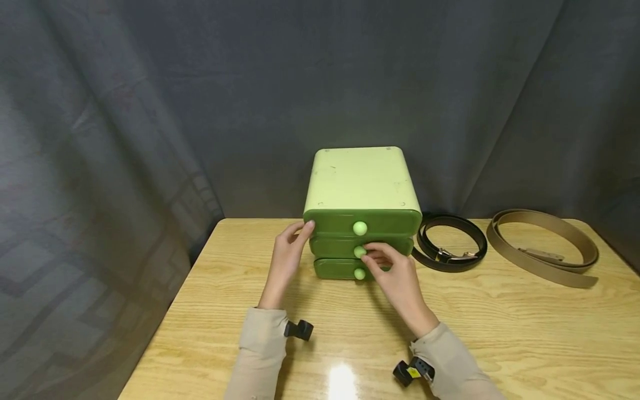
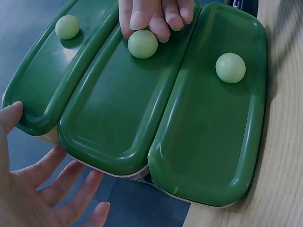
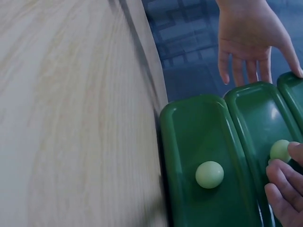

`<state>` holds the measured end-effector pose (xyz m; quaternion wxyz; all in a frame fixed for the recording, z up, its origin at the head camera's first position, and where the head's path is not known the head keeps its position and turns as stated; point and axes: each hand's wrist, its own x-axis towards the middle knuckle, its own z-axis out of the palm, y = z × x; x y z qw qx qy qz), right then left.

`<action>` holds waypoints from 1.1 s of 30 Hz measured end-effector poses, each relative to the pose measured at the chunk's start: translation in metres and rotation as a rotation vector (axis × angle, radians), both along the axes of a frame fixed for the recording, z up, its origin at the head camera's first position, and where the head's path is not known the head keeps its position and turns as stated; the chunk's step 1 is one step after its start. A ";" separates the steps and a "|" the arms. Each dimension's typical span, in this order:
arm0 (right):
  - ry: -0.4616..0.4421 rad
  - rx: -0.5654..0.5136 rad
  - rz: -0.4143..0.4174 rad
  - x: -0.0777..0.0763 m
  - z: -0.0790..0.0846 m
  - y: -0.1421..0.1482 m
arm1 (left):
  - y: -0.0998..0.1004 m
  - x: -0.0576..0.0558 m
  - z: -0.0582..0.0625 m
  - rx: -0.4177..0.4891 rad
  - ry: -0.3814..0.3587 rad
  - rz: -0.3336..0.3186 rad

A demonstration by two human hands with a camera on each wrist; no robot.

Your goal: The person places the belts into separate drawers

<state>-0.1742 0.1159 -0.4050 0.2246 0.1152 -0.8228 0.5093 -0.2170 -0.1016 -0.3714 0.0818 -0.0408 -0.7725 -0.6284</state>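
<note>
A small cabinet point(image 1: 362, 178) with a pale green body and three dark green drawer fronts stands on the table. Each front carries a round pale green knob. At the middle knob point(image 1: 359, 252), my right hand point(image 1: 397, 278) pinches with thumb and index finger. My left hand point(image 1: 286, 255) is at the cabinet's left side; its thumb touches the left end of the top drawer front point(image 2: 40, 101), while the other fingers extend loosely along the side. Above and below the pinched knob are the top knob point(image 1: 360, 228) and the bottom knob point(image 2: 230, 68). The drawers' contents are hidden.
To the cabinet's right lies a coiled black belt point(image 1: 479, 239) with a metal buckle, and farther right a coiled tan belt point(image 1: 545, 269). A dark curtain point(image 1: 350, 72) hangs behind the wooden table point(image 1: 215, 333) and along its left side.
</note>
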 end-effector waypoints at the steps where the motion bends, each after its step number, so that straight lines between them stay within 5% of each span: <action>1: -0.002 0.000 0.002 0.000 -0.001 -0.001 | 0.000 0.000 0.000 0.000 0.001 -0.001; 13: -0.045 -0.048 0.028 -0.001 -0.007 -0.004 | 0.000 -0.002 -0.001 0.001 -0.009 0.000; 21: -0.143 -0.186 0.085 0.000 -0.005 -0.003 | 0.001 -0.002 -0.001 0.002 -0.004 -0.002; 33: -0.165 -0.231 0.035 -0.009 -0.005 -0.006 | 0.001 -0.003 -0.001 0.008 -0.007 0.014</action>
